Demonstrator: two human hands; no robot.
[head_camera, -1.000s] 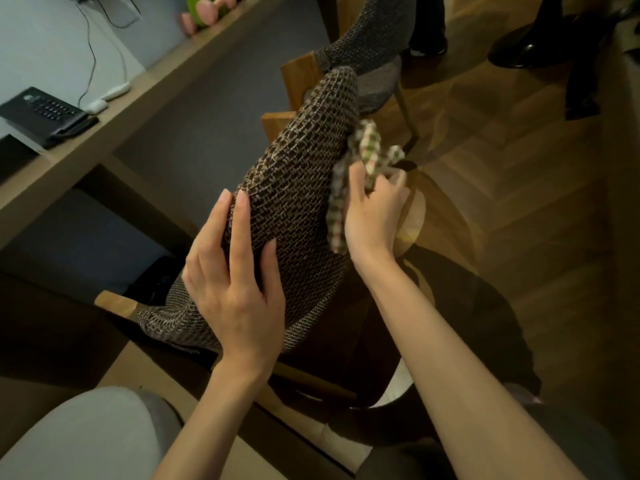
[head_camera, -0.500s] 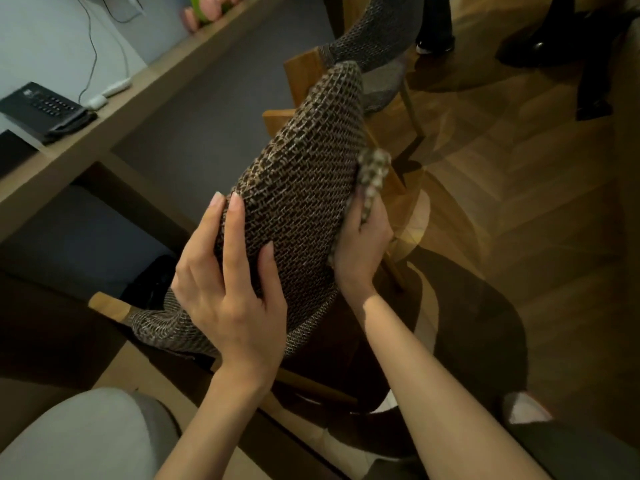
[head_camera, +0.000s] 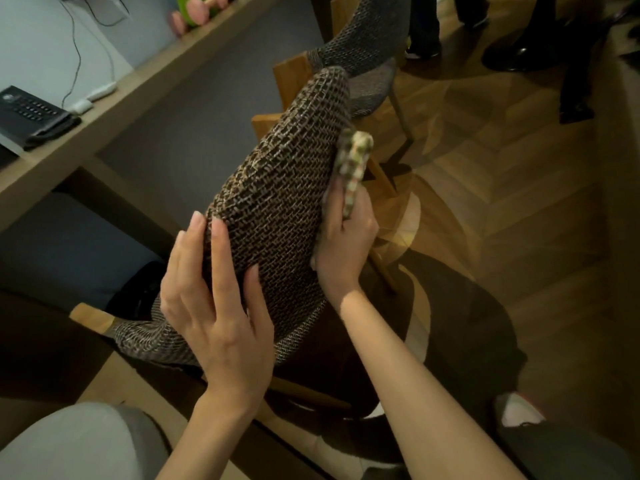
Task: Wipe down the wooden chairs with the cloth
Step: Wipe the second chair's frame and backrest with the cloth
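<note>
Under the long pale wooden counter [head_camera: 104,109], the dark brown woven-fabric chair back [head_camera: 277,209] fills most of my view, tilted, its wooden armrest ends [head_camera: 88,315] sticking out lower left of the weave. Second chair with grey woven back and wooden frame [head_camera: 363,39] sits just past the top of this chair back, close to it. Herringbone wood floor [head_camera: 519,202] runs right of the chair back.

My left hand [head_camera: 221,323] lies flat and spread on the near face of the chair back, fingers open, gripping nothing, just pressing the weave. My right hand [head_camera: 346,244] is on the chair back's right edge, fingers curled closed around the green-and-cream checked cloth [head_camera: 355,164]. Cloth is bunched, pressed against the right edge of the weave, its top end poking above my fingertips.

Black desk phone [head_camera: 31,114] sits on the counter, far left of the chair back.
</note>
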